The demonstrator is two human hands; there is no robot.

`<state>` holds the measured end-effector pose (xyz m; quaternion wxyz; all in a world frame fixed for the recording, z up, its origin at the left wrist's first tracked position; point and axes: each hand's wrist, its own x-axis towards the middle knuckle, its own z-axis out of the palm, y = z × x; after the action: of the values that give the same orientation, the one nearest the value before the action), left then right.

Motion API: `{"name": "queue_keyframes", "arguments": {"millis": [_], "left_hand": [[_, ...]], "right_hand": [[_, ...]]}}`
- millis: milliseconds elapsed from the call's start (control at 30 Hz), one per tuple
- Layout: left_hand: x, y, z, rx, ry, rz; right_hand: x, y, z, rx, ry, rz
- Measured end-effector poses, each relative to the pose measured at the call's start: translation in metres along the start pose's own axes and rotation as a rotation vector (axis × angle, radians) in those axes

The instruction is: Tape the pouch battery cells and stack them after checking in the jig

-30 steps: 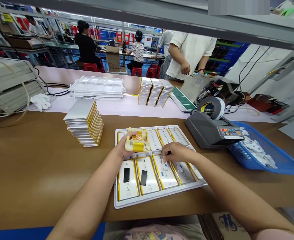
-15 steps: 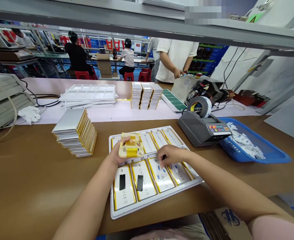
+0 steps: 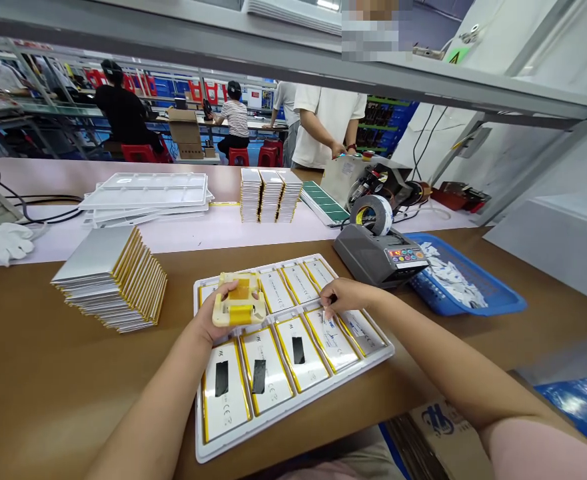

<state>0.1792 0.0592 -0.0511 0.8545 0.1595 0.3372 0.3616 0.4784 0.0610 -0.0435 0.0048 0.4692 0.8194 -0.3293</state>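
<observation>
A person's left hand (image 3: 209, 317) has its grip closed around a cream-and-yellow holder (image 3: 222, 315), above a white tray (image 3: 293, 402) on the brown table (image 3: 23, 363). The right hand (image 3: 348, 295) pinches a small white strip (image 3: 326, 317) over the 4th pack (image 3: 339, 348) from the left, 1 of 5 flat white packs in the near row. The first 3 bear black patches (image 3: 298, 350).

Each pack looks light, thin and fairly stiff, but easily dented or creased; its glossy face may slip under fingers. The yellow-lined long edges seem the safest hold, without bending or pressing the middle. The holder looks rigid, best held by its sides.

The left hand and holder hide part of the far row, so its full count cannot be told. The right fingers cover the strip's upper end; whether its lower end is stuck down is unclear. Printing is too small to read.
</observation>
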Motion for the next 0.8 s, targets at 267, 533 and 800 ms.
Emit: {"name": "queue_keyframes", "arguments": {"millis": [267,533,800], "left_hand": [[0.001,0.0,0.001,0.032,0.036,0.033],[-0.003,-0.001,0.009,0.022,0.071,0.041],[0.0,0.001,0.004,0.054,0.059,0.032]], "right_hand": [[-0.005,-0.002,0.008,-0.081,-0.004,-0.05],[-0.004,0.0,0.009,-0.055,-0.032,-0.076],[-0.02,0.005,0.001,0.244,-0.165,-0.145]]}}
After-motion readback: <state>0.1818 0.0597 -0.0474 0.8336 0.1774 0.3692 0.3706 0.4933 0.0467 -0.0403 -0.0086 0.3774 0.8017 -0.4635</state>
